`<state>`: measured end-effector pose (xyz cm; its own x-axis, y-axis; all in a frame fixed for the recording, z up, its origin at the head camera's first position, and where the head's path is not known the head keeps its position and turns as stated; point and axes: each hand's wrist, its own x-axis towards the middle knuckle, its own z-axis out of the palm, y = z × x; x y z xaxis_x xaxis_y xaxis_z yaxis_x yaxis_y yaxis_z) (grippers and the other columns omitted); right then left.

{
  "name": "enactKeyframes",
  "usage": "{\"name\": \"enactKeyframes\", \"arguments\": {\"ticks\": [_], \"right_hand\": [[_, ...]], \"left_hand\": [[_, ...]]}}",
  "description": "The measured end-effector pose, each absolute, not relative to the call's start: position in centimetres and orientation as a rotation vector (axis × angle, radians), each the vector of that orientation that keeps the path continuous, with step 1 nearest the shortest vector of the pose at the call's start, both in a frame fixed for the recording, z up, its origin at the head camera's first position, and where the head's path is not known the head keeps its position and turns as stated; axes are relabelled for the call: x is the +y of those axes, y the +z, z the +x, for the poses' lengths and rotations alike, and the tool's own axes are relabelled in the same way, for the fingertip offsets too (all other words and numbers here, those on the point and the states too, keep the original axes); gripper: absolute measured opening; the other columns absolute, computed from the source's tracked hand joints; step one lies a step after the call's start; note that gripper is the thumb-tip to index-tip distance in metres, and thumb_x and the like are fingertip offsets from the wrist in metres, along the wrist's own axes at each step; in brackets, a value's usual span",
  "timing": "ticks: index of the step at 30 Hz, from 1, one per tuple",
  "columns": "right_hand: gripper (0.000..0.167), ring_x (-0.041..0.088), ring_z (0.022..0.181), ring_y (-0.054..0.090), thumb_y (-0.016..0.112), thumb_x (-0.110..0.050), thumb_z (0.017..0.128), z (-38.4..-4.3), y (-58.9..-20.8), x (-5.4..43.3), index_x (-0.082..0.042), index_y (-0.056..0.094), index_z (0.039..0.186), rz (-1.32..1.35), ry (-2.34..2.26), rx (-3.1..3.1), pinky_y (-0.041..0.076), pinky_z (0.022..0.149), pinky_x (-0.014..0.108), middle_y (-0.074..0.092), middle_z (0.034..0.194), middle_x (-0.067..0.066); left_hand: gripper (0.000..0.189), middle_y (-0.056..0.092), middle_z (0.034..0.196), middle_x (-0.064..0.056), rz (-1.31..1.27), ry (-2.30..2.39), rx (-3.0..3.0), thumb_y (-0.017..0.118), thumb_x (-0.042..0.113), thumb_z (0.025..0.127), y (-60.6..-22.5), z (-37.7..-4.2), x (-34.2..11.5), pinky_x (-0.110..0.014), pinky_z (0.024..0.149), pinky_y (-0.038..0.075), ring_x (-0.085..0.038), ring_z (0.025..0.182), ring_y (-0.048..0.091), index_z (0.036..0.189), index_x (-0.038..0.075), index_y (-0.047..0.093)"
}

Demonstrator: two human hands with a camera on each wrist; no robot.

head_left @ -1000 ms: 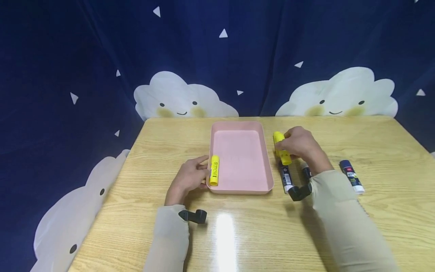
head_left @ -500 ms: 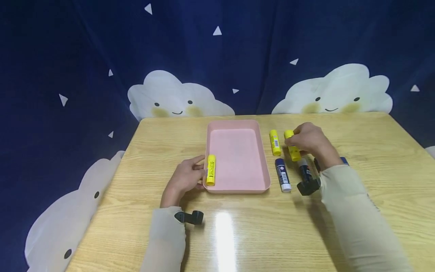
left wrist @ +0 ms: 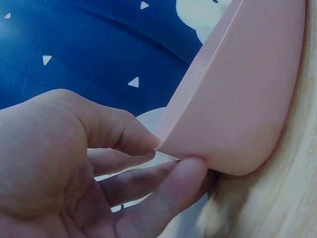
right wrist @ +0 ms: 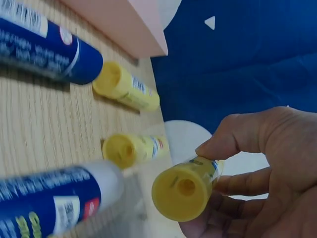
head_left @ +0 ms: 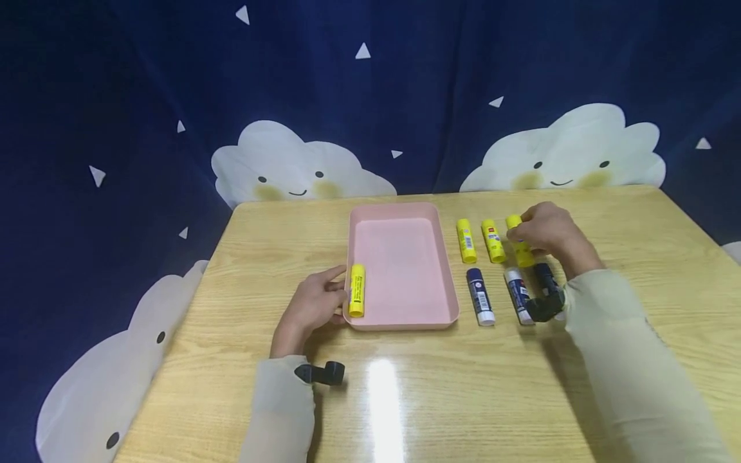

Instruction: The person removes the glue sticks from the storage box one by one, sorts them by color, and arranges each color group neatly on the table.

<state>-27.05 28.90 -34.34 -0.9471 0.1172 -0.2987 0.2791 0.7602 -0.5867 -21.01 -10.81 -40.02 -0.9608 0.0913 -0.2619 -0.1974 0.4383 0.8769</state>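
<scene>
My right hand (head_left: 552,233) pinches a yellow glue stick (head_left: 523,256) between thumb and fingers, at the right end of the back row. Its hollow yellow end (right wrist: 181,196) faces the right wrist camera. Left of it lie two more yellow glue sticks (head_left: 493,241), side by side. My left hand (head_left: 314,302) rests against the left wall of the pink tray (head_left: 405,323) near its front corner; the fingertips (left wrist: 190,171) touch the wall and rim from outside. Inside the tray, along that wall, lies another yellow glue stick (head_left: 357,290).
A dark blue glue stick (head_left: 480,297) lies right of the tray, in front of the yellow row. Beside it is a white-capped blue one (head_left: 518,294), and a third dark one (head_left: 545,278) is partly hidden by the wrist camera. A navy cloud-print curtain (head_left: 324,77) hangs behind the table.
My right hand has moved right, leaving two yellow glue sticks lying apart on the table, and now has another at the end of the row. The left hand stays at the tray.
</scene>
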Motion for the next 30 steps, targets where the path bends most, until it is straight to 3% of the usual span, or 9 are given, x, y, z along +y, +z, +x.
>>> {"name": "enactKeyframes", "arguments": {"ticks": [5, 18, 30], "right_hand": [[0.075, 0.037, 0.096, 0.058, 0.066, -0.021, 0.091, -27.6, -34.5, 29.9, 0.022, 0.031, 0.143, 0.306, -0.947, 2.719, 0.061, 0.071, 0.038, 0.042, 0.131, 0.039], [0.072, 0.042, 0.107, 0.053, 0.066, -0.023, 0.094, -29.6, -35.7, 30.8, 0.02, 0.035, 0.142, 0.381, -0.939, 2.66, 0.059, 0.081, 0.045, 0.043, 0.133, 0.037], [0.062, 0.037, 0.094, 0.053, 0.066, -0.028, 0.094, -30.7, -37.0, 31.9, 0.019, 0.049, 0.132, 0.442, -0.853, 2.675, 0.055, 0.074, 0.04, 0.052, 0.116, 0.029]], "left_hand": [[0.063, 0.062, 0.132, -0.016, -0.099, 1.532, 2.424, 0.058, 0.004, 0.09, -40.0, -21.0, -10.9, -0.033, 0.062, 0.062, -0.023, 0.088, 0.069, 0.151, 0.016, 0.047], [0.06, 0.062, 0.131, -0.016, -0.126, 1.496, 2.464, 0.06, 0.006, 0.092, -39.8, -20.9, -11.0, -0.032, 0.061, 0.061, -0.023, 0.088, 0.067, 0.15, 0.018, 0.049], [0.065, 0.063, 0.129, -0.016, -0.083, 1.564, 2.409, 0.059, 0.001, 0.087, -40.1, -20.7, -10.9, -0.033, 0.062, 0.062, -0.023, 0.087, 0.068, 0.15, 0.014, 0.047]]}}
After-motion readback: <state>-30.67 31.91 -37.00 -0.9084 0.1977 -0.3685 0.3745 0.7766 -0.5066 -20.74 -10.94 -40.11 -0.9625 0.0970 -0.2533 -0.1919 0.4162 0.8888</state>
